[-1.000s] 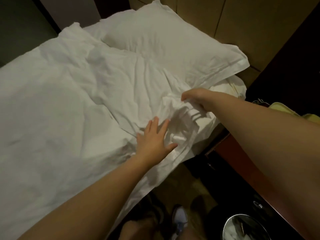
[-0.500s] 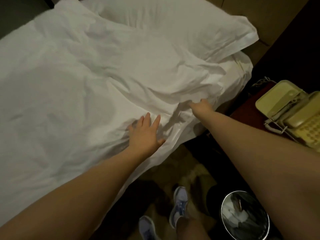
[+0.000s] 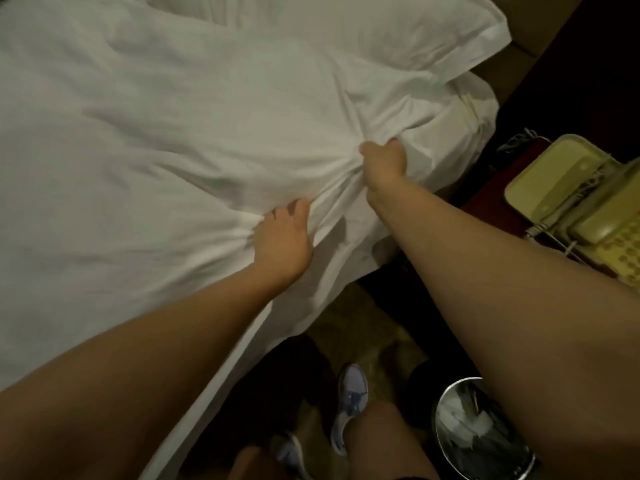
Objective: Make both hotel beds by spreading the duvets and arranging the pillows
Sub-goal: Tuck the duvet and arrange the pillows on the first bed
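A white duvet covers the bed and fills the left and middle of the head view, with creases running toward my hands. My left hand is closed on a bunch of duvet fabric near the bed's right edge. My right hand grips another bunch of the same duvet a little further up, close to its corner. A white pillow lies at the head of the bed, upper right, its lower edge partly under the duvet's folds. The duvet's edge hangs over the bedside below my hands.
A yellowish telephone sits on a dark red nightstand at the right. A round metal waste bin with rubbish stands on the carpet at the lower right. My shoes stand in the narrow gap beside the bed.
Both hands went from lying flat and open on the duvet to closing on bunches of it. The fabric is now pulled taut toward them. The view has tilted down and nearer.
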Demonstrator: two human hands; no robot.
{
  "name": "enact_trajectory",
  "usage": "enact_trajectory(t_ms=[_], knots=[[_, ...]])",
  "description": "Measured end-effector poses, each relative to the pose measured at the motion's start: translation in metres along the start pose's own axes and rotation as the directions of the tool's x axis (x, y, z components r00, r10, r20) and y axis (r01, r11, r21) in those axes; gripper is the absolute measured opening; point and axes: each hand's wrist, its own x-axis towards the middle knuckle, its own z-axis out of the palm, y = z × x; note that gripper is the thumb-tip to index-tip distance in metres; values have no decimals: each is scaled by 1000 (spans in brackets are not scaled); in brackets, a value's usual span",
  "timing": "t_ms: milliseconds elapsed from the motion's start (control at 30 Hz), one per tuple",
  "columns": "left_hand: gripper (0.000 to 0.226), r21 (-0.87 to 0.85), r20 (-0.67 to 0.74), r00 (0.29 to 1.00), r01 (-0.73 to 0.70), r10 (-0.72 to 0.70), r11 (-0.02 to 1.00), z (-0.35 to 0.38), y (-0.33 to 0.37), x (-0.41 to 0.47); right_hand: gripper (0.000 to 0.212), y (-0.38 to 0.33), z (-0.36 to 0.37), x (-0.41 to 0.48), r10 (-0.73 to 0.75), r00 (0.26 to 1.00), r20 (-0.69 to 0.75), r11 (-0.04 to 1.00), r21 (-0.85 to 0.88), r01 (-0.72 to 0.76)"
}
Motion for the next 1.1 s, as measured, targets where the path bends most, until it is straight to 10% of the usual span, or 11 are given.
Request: enact_trajectory(t_ms=[200,467,700,867,1100], knots=[[16,-72,117,952,-277,284,958,18,20,-8,35,56,-54,10,58,994,-98,960,-266,-82],[61,38,-156,962,-219,223,975,63,-9,-44,142,146,-13,-32,489,853,181,852,107,-512],[65,-47,-192,949,-264,251,963,76,-17,-47,61,161,9,-68,440,829,345,821,219,-527],[66,-243,-55,977,-211,204,947,65,-15,-53,63,143,15,-93,382,822,421,770,347,-536],[57,-553,105,992,-3,73,833,-11,-41,-50,24,82,47,-134,360,884,297,914,76,-398]])
